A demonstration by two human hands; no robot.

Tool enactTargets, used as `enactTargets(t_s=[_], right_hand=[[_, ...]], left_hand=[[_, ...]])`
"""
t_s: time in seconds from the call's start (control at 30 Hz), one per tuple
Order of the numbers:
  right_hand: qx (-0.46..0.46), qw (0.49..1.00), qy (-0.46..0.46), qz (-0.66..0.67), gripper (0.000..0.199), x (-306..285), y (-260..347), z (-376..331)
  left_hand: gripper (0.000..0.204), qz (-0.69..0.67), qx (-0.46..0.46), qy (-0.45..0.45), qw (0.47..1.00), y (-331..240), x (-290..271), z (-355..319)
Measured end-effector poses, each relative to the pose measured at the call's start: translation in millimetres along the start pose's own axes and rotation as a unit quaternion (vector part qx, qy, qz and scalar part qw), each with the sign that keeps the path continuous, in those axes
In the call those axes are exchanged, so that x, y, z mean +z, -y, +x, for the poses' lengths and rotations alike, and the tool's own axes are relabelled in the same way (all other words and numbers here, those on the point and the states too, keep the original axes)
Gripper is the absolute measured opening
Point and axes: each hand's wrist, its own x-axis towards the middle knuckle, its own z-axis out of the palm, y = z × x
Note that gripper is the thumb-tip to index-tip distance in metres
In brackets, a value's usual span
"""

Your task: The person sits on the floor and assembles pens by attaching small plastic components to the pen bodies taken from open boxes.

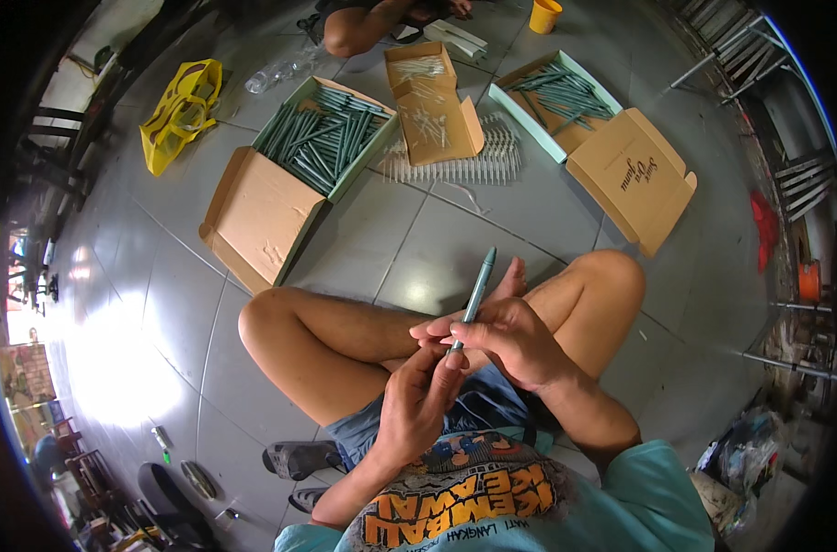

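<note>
A slim teal pen [479,293] stands tilted above my lap, its pointed end up and away from me. My right hand [515,342] grips its middle between thumb and fingers. Below it, my left hand [416,397] pinches the pen's lower end with thumb and fingertips. Beyond my crossed legs, an open box [352,170] on the left is full of similar teal pens [319,138]. Another open box [552,147] on the right holds fewer pens [565,92]. Between them a small brown carton [446,155] contains thin pale sticks, possibly refills.
Under the small carton sits a rack of clear upright pieces [501,161]. A yellow bag [181,120] and a clear plastic bottle [276,72] lie at far left. Another person's leg [349,32] and a yellow cup [545,16] are at the far side. Sandals [299,458] lie beside me.
</note>
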Motion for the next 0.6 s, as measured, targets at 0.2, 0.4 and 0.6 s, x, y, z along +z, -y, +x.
enactTargets(t_s=[0.2,0.4,0.6], right_hand=[[0.02,0.998,-0.019,0.065,0.026,-4,-10,-3],[0.019,0.997,-0.017,0.077,0.027,-7,-9,0],[0.018,0.997,-0.012,0.071,0.031,-7,-5,2]], left_hand=[[0.025,-0.041,-0.007,-0.02,0.999,4,5,3],[0.026,-0.033,-0.004,-0.03,0.999,1,4,3],[0.027,-0.023,0.0,-0.035,0.999,6,2,1]])
